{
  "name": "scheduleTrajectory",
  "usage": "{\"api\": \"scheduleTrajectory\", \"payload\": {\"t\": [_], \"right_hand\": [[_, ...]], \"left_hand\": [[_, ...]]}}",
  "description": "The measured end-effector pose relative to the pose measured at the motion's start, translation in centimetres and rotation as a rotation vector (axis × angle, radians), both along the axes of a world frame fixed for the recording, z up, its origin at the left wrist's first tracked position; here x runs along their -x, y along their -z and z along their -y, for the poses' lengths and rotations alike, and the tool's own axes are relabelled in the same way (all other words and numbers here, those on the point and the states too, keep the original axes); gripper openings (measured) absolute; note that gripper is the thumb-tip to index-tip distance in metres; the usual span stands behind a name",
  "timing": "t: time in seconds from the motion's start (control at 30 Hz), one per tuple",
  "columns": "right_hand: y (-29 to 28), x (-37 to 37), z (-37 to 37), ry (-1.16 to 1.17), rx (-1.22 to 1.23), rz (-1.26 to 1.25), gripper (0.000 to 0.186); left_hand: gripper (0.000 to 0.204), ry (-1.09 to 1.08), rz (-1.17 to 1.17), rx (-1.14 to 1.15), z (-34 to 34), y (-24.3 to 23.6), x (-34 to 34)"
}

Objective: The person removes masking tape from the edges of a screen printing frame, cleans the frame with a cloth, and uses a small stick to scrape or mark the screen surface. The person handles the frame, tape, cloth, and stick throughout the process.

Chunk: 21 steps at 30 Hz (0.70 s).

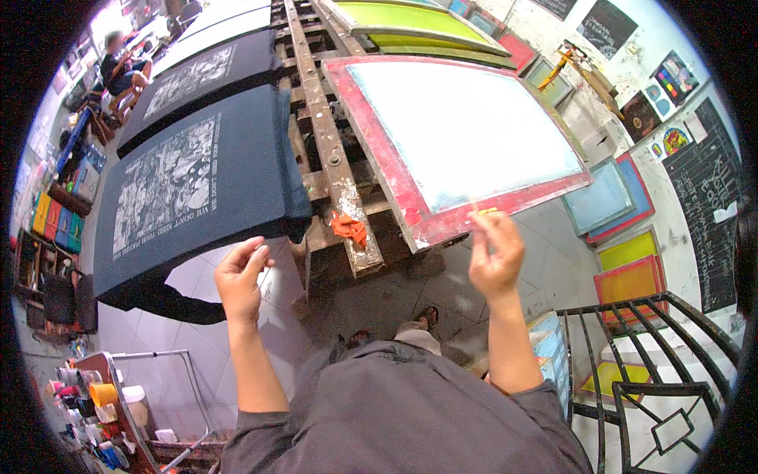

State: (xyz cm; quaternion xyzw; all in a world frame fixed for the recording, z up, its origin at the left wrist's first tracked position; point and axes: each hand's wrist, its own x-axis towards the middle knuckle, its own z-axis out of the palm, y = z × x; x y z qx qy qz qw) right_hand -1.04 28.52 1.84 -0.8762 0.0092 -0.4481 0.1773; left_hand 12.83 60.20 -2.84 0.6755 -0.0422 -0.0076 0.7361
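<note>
The left hand (241,278) and right hand (496,251) are raised, fingers drawn narrow.
Whether either holds anything, I cannot tell; a crumpled orange scrap (350,229) lies between dark fabric with pale print (251,178), near the left, and a rectangular red-framed white screen (474,130), its near edge behind the right.

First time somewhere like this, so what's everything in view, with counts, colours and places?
Printed garments: two, dark, left
Large screen: one, white with red border, right of centre
Beam: one, brown, centre
Crumpled scrap: one, orange, on beam's near end
Other screens: several, mixed colours, top and right
Railing: one, black, lower right
Boxes: several, mixed colours, far left
Seated person: one, dark clothing, upper left
Left hand: one, bare, near closer garment
Right hand: one, bare, by large screen's near edge
</note>
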Motion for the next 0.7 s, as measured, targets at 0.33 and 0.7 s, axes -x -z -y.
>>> {"api": "scheduleTrajectory", "payload": {"t": [0.33,0.7], "right_hand": [[2.7,-3.8,0.8,-0.21,0.515,-0.142,0.059],[-11.2,-2.9,4.7,-0.07,0.512,0.163,0.038]], "left_hand": [[0.016,-0.01,-0.01,0.047,-0.9,0.6,1.3],[0.016,0.034,0.059,-0.009,1.9,-2.4,1.8]]}}
